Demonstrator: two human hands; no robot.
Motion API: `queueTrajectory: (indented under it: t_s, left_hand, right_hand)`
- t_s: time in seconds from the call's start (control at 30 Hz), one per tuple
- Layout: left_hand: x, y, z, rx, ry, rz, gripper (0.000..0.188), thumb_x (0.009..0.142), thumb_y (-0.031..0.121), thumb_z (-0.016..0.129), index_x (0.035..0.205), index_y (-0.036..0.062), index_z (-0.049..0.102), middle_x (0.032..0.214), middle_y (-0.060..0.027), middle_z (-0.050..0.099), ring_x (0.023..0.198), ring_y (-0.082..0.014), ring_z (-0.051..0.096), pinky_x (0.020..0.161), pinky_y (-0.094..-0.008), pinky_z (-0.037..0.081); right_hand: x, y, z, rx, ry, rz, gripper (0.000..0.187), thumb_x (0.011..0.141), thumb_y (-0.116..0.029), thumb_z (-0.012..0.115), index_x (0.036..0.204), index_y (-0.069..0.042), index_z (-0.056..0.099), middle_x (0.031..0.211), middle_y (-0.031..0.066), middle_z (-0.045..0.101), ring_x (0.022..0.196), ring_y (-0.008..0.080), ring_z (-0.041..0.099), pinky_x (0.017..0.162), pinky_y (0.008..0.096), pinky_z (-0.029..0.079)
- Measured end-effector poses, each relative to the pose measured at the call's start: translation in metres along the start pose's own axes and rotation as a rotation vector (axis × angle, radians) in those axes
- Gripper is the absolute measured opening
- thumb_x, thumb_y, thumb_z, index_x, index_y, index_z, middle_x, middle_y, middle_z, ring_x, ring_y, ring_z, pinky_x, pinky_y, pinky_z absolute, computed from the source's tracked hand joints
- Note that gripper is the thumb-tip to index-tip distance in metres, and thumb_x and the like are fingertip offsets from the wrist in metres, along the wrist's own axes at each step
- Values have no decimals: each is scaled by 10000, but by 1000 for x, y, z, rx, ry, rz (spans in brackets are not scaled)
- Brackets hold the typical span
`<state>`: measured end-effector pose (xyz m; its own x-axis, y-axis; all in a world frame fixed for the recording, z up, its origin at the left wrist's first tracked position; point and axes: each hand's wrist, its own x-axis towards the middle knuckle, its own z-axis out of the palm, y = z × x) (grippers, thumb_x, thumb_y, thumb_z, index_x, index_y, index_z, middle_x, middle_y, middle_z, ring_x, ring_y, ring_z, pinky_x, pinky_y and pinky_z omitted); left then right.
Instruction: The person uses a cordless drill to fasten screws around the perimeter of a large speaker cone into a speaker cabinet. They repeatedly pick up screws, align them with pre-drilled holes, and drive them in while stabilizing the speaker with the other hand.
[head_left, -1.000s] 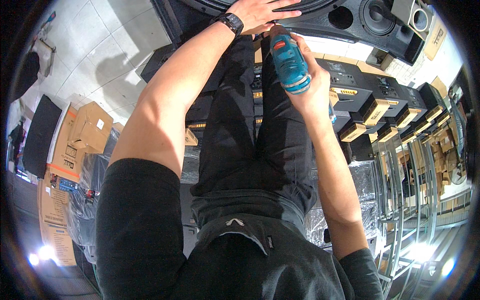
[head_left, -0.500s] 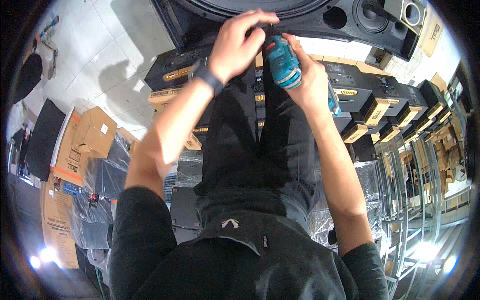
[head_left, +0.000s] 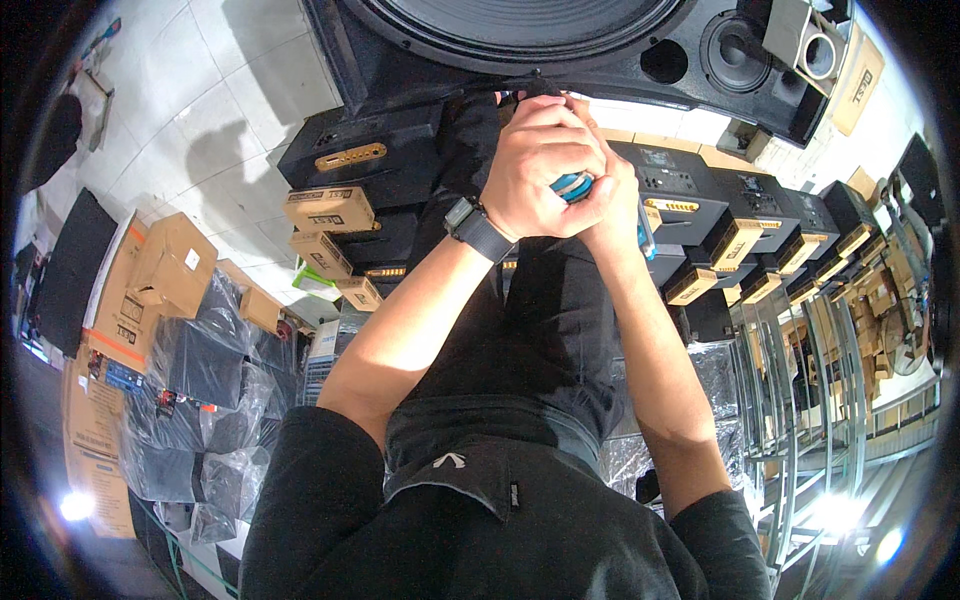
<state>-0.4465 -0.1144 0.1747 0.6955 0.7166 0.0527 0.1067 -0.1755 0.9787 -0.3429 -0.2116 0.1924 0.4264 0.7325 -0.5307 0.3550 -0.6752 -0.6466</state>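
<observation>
My right hand grips a teal cordless drill, and only its rear end and a bit near its base show. Over the drill's body lies my left hand, its fingers wrapped round from above, a watch on the wrist. The drill's front end is hidden under my hands, close to the near edge of a large black speaker cabinet. A wide woofer fills the cabinet's middle, with a round port hole and a smaller driver to its right.
Rows of black speaker boxes with tan cartons stand beyond my legs on both sides. Plastic-wrapped boxes and a cardboard carton are at the left. Metal racking runs along the right.
My left hand has come right and down from above the cabinet edge onto the drill, closing round its body. The right hand still holds the drill. More of the cabinet shows.
</observation>
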Motion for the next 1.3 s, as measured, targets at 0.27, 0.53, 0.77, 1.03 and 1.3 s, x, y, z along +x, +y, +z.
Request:
queueTrajectory:
  t_s: [0.27, 0.53, 0.77, 1.03, 1.3]
  left_hand:
    - [21, -5, -14, -50, -204, 31, 137, 731, 202, 807, 710, 136, 690, 798, -31, 718, 850, -274, 700, 951, -425, 521]
    - [30, -9, -21, -93, -371, 56, 165, 693, 230, 802, 691, 130, 670, 727, -10, 674, 830, -261, 671, 902, -411, 500]
    - [26, -8, -17, -77, -369, 29, 171, 679, 253, 805, 682, 135, 681, 750, -10, 703, 825, -243, 670, 935, -421, 499]
    - [23, -7, -16, -68, -357, 12, 160, 694, 260, 801, 693, 144, 691, 747, 0, 711, 829, -241, 674, 947, -429, 500]
    - [21, -5, -16, -67, -303, -26, 119, 622, 215, 793, 654, 163, 691, 740, 18, 720, 822, -219, 667, 996, -439, 494]
  right_hand:
    - [-14, 5, 26, 259, 90, 34, 622, 912, -183, 723, 1515, -99, 600, 1418, 229, 682, 1186, 368, 742, 944, 428, 603]
    - [-29, 9, 60, 698, 161, 230, 563, 973, -133, 712, 1478, -15, 493, 1463, 129, 597, 1371, 234, 583, 1144, 390, 474]
    - [-32, 4, 47, 503, 154, 212, 534, 881, -131, 784, 1373, 18, 642, 1426, 161, 677, 1318, 216, 647, 1084, 368, 514]
    - [-33, 19, 51, 521, 97, 155, 595, 982, -141, 721, 1515, -40, 478, 1517, 122, 557, 1406, 248, 557, 1170, 414, 460]
    - [-26, 17, 48, 642, 142, 164, 532, 991, -194, 670, 1474, 18, 599, 1660, 226, 487, 1492, 330, 535, 1202, 423, 451]
